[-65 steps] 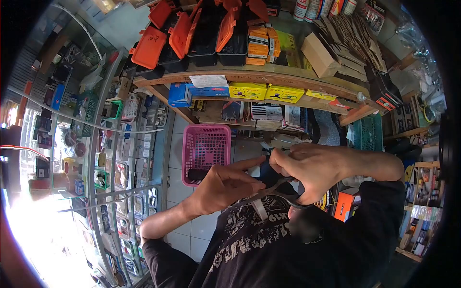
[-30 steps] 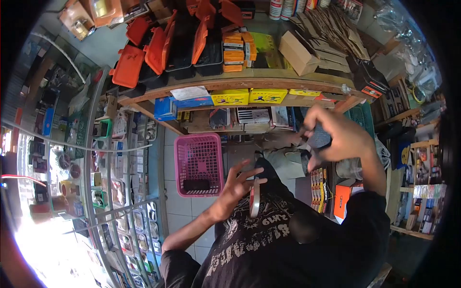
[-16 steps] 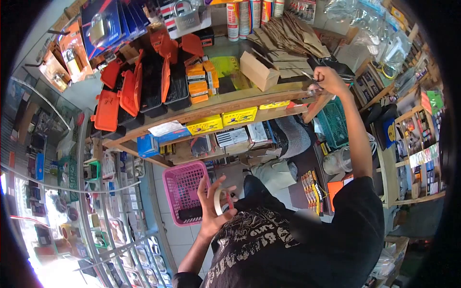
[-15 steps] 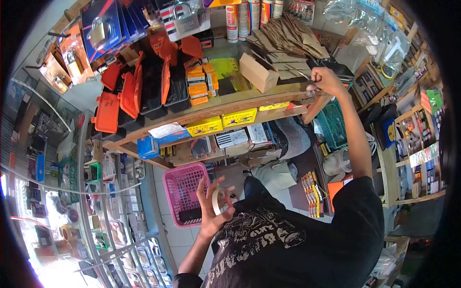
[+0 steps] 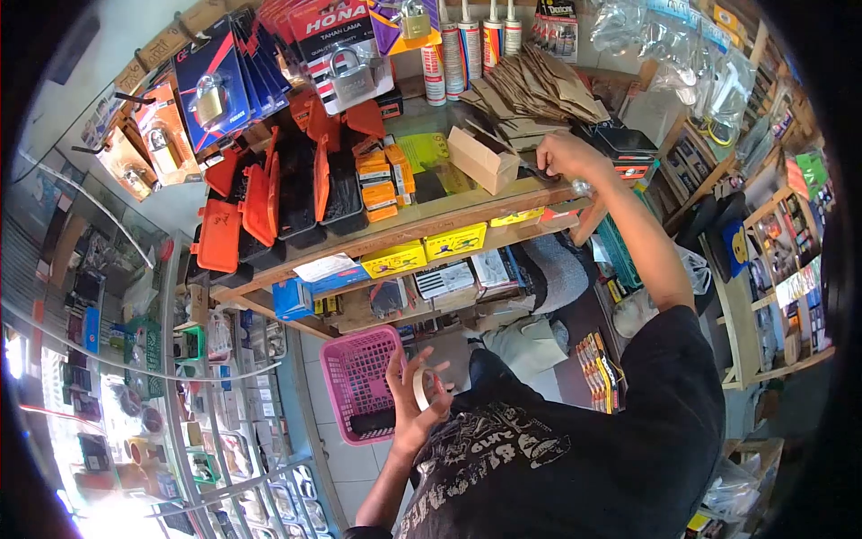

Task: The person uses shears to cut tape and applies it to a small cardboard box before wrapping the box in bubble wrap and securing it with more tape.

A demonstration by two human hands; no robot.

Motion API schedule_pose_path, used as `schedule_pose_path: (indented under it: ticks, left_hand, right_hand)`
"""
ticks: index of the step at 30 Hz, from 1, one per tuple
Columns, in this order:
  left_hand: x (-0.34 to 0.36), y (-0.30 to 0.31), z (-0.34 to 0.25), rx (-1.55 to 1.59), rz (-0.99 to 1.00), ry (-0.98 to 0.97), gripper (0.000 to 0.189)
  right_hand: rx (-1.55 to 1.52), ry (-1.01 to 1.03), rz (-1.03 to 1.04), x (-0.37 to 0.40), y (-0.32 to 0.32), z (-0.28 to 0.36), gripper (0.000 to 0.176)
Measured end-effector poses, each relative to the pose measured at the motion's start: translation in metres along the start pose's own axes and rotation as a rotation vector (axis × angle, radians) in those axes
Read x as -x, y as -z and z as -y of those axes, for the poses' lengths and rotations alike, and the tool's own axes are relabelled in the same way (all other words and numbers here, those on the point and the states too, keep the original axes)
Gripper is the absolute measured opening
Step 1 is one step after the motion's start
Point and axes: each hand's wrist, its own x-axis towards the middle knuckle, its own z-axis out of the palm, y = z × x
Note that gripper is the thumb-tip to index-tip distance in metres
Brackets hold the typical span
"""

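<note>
My left hand (image 5: 413, 406) is held low in front of my shirt, its fingers curled around a roll of pale tape (image 5: 423, 389). Above the front edge of the wooden shelf (image 5: 395, 235), my right hand (image 5: 572, 158) is closed with the fingers pinched together. A small dark thing (image 5: 549, 172) shows at its fingertips, too little of it visible to name. Just left of that hand stands a brown cardboard box (image 5: 482, 160). Behind it lies a pile of brown paper pieces (image 5: 539, 85). A small shiny object (image 5: 582, 188) sits at the shelf edge under my wrist.
Black bins with orange lids (image 5: 218, 235) and small orange boxes (image 5: 377, 184) line the shelf's left part. Packaged padlocks (image 5: 346, 76) hang above. Sealant tubes (image 5: 434, 76) stand behind. A pink basket (image 5: 361, 346) rests on the floor; a glass display case (image 5: 206, 395) borders the left.
My right hand has moved left and slightly down along the shelf, towards the cardboard box. A thin metal tool visible there earlier is now mostly hidden. My left hand still holds the tape roll.
</note>
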Motion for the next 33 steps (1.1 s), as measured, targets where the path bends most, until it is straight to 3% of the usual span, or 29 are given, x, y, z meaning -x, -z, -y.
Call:
schedule_pose_path:
  ticks: [2,4,6,8,10,12,14,16,19,23,25,28,30,32,33]
  left_hand:
    - [-0.007,-0.005,-0.005,-0.143,0.009,-0.091,0.120]
    - [-0.016,-0.012,-0.009,-0.185,0.021,-0.167,0.127]
    - [-0.023,-0.021,-0.019,-0.233,0.034,-0.231,0.134]
    - [-0.034,-0.035,-0.035,-0.310,0.131,-0.303,0.145]
    - [-0.049,-0.039,-0.037,-0.426,0.148,-0.396,0.147]
    - [-0.065,-0.048,-0.042,-0.668,0.081,-0.563,0.150]
    - [-0.081,-0.056,-0.037,-0.659,0.077,-0.612,0.150]
    - [-0.092,-0.066,-0.040,-0.778,0.084,-0.767,0.145]
    - [-0.108,-0.078,-0.037,-0.830,0.123,-0.830,0.146]
    - [-0.129,-0.094,-0.035,-0.829,0.215,-0.928,0.142]
    - [-0.139,-0.096,-0.031,-0.886,0.225,-0.955,0.141]
    - [-0.148,-0.102,-0.031,-0.609,0.344,-0.798,0.140]
    - [-0.154,-0.100,-0.029,-0.478,0.333,-0.684,0.130]
    - [-0.160,-0.098,-0.038,-0.137,0.366,-0.346,0.110]
    - [-0.162,-0.103,-0.047,-0.099,0.347,-0.284,0.098]
  right_hand:
    - [0.060,0.008,-0.017,-0.001,-0.006,0.006,0.021]
    - [0.206,0.082,-0.181,-0.002,-0.021,-0.004,0.022]
    - [0.229,0.087,-0.199,0.006,-0.028,0.007,0.013]
    - [0.298,-0.003,-0.437,0.027,-0.026,0.037,0.013]
    - [-0.023,-0.135,-0.383,0.059,-0.010,0.094,0.011]
    - [-0.476,0.184,-0.285,0.091,-0.015,0.127,0.019]
    - [-0.738,0.258,-0.025,0.129,-0.022,0.168,0.027]
    - [-0.782,0.423,0.039,0.149,-0.040,0.192,0.029]
    - [-1.020,0.212,0.013,0.168,-0.063,0.213,0.028]
    - [-1.168,0.173,-0.100,0.173,-0.072,0.210,0.023]
    - [-1.103,0.130,-0.147,0.175,-0.067,0.202,0.022]
    - [-0.933,0.083,-0.309,0.170,-0.047,0.183,0.022]
    - [-0.770,0.075,-0.446,0.159,-0.041,0.150,0.023]
    - [-0.608,0.027,-0.632,0.140,-0.040,0.115,0.023]
    - [-0.485,0.061,-0.768,0.126,-0.048,0.090,0.019]
